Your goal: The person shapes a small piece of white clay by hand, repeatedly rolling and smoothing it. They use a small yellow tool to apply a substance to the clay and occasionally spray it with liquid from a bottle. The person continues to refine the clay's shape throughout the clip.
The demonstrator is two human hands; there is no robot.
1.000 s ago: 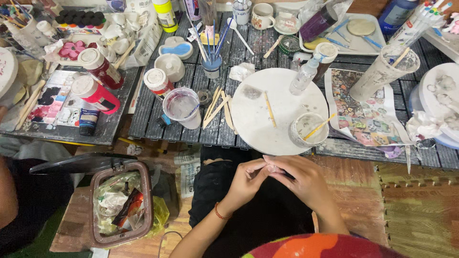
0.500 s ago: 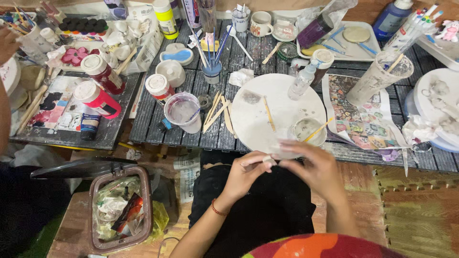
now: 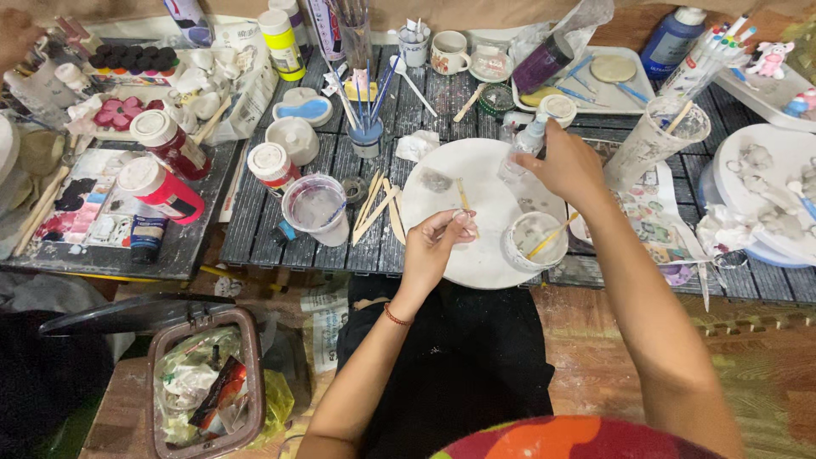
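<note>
- Round white board [image 3: 489,255]: on slatted table [image 3: 272,229], centre, in front of person.
- Right hand [image 3: 571,166]: fingers closed round small clear spray bottle [image 3: 520,153], upright at board's far edge.
- Left hand [image 3: 433,246]: over board's near-left part, fingertips pinched together; what's pinched, can't tell.
- White cup [image 3: 534,242] w/ stick: on board, just right of left hand.

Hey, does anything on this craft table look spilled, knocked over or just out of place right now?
Nothing looks spilled. Two red paint bottles lie on their sides at the left, caps on. Loose wooden sticks lie crisscrossed beside the round white board. Otherwise it's ordinary working clutter.
</note>
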